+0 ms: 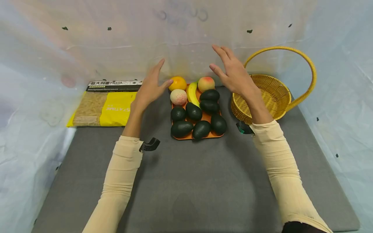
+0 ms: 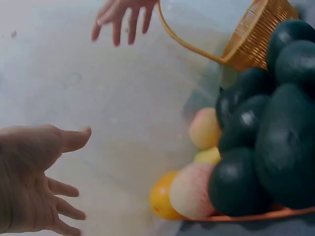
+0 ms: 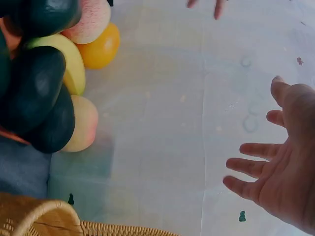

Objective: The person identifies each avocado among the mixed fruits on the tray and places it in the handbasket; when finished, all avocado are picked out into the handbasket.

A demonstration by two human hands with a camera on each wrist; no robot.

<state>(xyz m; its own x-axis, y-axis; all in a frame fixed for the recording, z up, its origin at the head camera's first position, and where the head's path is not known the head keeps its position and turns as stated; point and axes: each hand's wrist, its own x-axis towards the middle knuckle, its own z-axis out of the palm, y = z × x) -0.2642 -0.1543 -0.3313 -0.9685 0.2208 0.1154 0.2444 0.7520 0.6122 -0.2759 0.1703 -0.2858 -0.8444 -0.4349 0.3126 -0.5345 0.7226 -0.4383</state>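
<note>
My left hand [image 1: 150,87] hovers left of the fruit with fingers extended and nothing held; its thumb overlaps the edge of the orange [image 1: 178,83] in the head view. On the other side my right hand [image 1: 234,72] is raised, fingers spread, holding nothing, in front of the wicker basket [image 1: 240,108]. Between them an orange tray [image 1: 186,138] bears several dark green avocados [image 1: 181,128], a yellow banana [image 1: 192,94], a speckled pale peach [image 1: 178,97] and a red-yellow peach [image 1: 206,83]. In the left wrist view the left hand [image 2: 29,182] shows its straight fingers apart from the fruit.
A yellow bag of pasta [image 1: 116,108] lies at the back left, partly behind the left hand. The basket's tall arched handle [image 1: 313,74] rises at the right. Pale plastic sheeting [image 1: 131,38] stands behind and beside the grey table [image 1: 189,181].
</note>
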